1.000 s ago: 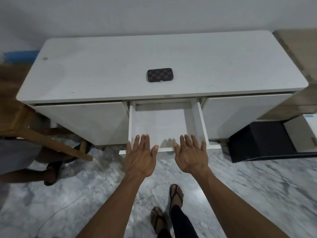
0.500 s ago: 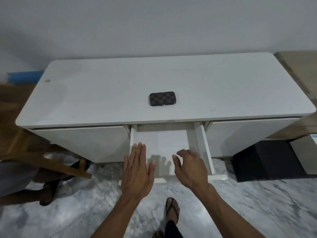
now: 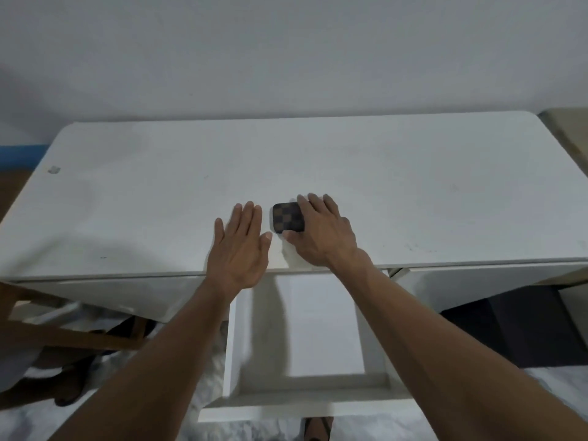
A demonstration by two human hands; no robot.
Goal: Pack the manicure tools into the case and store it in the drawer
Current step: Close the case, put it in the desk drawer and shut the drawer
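The manicure case (image 3: 287,217), a small closed pouch with a brown checkered cover, lies on the white cabinet top (image 3: 159,192) near its front edge. My right hand (image 3: 321,232) covers the case's right half, fingers over its far edge and thumb at its near edge. My left hand (image 3: 239,246) hovers flat just left of the case, fingers apart, holding nothing. Below them the middle drawer (image 3: 234,342) stands pulled out, its white inside bare. No loose tools are in sight.
A wooden chair frame (image 3: 63,338) and another person's sandalled foot (image 3: 68,389) are at the lower left. A dark box (image 3: 509,326) sits on the marble floor under the right side. My own sandalled foot (image 3: 318,429) shows below the drawer front.
Both hands rose from the drawer's front edge to the cabinet top. My right hand came down onto the case; my left stopped beside it. The view moved closer.
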